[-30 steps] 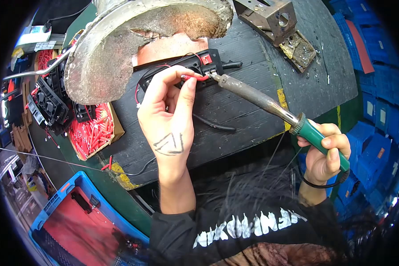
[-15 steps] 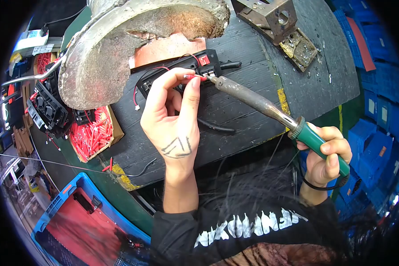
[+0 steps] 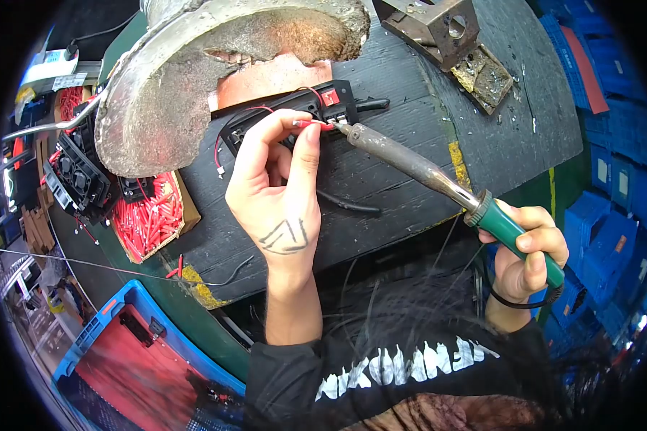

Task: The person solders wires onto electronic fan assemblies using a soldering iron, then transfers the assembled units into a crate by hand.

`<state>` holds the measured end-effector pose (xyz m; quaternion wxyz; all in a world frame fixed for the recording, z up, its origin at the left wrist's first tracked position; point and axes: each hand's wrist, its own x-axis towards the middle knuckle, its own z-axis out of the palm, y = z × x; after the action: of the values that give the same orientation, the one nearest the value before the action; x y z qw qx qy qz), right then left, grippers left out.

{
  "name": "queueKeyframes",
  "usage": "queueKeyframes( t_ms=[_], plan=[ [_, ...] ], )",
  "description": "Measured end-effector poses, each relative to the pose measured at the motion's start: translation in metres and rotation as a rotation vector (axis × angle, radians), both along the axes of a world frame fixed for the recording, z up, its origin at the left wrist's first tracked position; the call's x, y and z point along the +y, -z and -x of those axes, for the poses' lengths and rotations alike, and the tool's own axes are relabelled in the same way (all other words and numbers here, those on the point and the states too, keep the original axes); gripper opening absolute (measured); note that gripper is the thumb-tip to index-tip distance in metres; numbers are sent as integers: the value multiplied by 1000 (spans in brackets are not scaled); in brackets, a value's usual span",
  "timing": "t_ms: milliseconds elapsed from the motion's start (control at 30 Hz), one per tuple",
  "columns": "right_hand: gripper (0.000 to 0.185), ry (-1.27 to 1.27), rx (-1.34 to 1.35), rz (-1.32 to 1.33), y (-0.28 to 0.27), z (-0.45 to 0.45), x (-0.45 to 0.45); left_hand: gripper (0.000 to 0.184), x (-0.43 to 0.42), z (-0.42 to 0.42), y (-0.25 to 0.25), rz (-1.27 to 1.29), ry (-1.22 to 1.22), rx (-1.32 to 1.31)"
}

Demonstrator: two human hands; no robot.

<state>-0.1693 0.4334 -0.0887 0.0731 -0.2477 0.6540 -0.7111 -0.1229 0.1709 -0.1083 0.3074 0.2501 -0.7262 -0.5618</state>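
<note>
My left hand (image 3: 279, 190) pinches a small red tube-shaped piece (image 3: 323, 126) between thumb and fingertips, over a black plastic housing (image 3: 246, 126). The green handle of a soldering iron (image 3: 417, 167) is wrapped in the fingers of my right hand (image 3: 526, 251). Its tip meets the red piece's right end, beside metal contacts on the housing; whether they touch is too small to tell. A red switch-like part (image 3: 330, 98) sits on the housing, and a thin red wire loops out to a white connector (image 3: 221, 171).
A large crusted metal hood (image 3: 158, 108) overhangs the back left. A metal stand (image 3: 449, 32) with a dirty tray (image 3: 487, 82) is at the back right. Left lie a box of red pieces (image 3: 147, 219), black fan units (image 3: 79, 172) and a blue-rimmed bin (image 3: 86, 334).
My left hand with the red piece first shifted slightly right, then a little back left. The iron's tip has stayed near the piece's right end. The view has shifted slightly.
</note>
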Motion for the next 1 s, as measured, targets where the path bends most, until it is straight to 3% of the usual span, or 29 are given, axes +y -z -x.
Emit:
queueKeyframes(
  t_ms=[333, 667, 1000],
  plan=[
    [25, 48, -59, 135, 6, 1, 6, 18, 0, -1, -1, -1, 7, -6],
    [26, 136, -399, 321, 34, 32, 2, 17, 1, -1, -1, -66, 10, -23],
    [27, 127, -477, 384, 52, 41, -4, 16, -1, -7, -7, -83, 40, -77]
  ],
)
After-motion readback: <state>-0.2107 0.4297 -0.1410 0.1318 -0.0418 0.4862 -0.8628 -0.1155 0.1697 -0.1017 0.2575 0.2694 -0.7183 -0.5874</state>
